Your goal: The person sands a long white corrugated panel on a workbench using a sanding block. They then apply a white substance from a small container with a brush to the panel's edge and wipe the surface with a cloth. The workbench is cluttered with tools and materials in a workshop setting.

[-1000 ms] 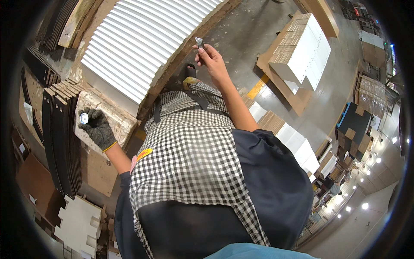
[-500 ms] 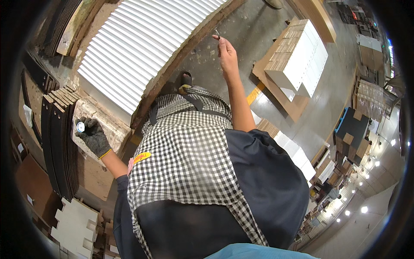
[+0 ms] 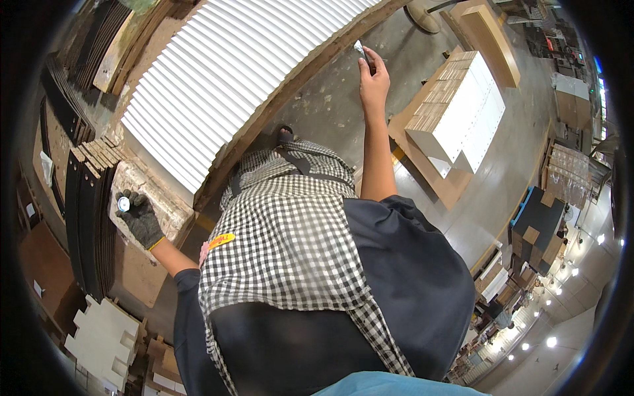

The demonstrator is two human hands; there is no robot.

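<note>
My left hand (image 3: 143,224), in a dark grey knit glove with a yellow cuff edge, curls its fingers round a small round thing with a white face and blue rim (image 3: 123,204). Its kind I cannot make out. The hand is over a worn whitish block (image 3: 155,191), beside a stack of black-faced boards (image 3: 92,224). Bare and stretched far forward, my right hand (image 3: 374,86) pinches a small slim piece with a whitish, shiny tip (image 3: 358,47). Left of that hand lies a long row of white panels (image 3: 244,72), edges up, on a wooden base (image 3: 290,89).
To the right, a stack of white-faced boards (image 3: 456,109) rests on brown sheet material (image 3: 439,178) on the floor. A round metal base (image 3: 422,18) stands at the far edge. White notched panels (image 3: 105,343) lie at lower left. Shelves and distant workers are at right.
My right hand has moved right and farther forward, and its fingers have turned so the whitish tip of the slim piece shows. My left hand keeps its hold; the view has shifted slightly.
</note>
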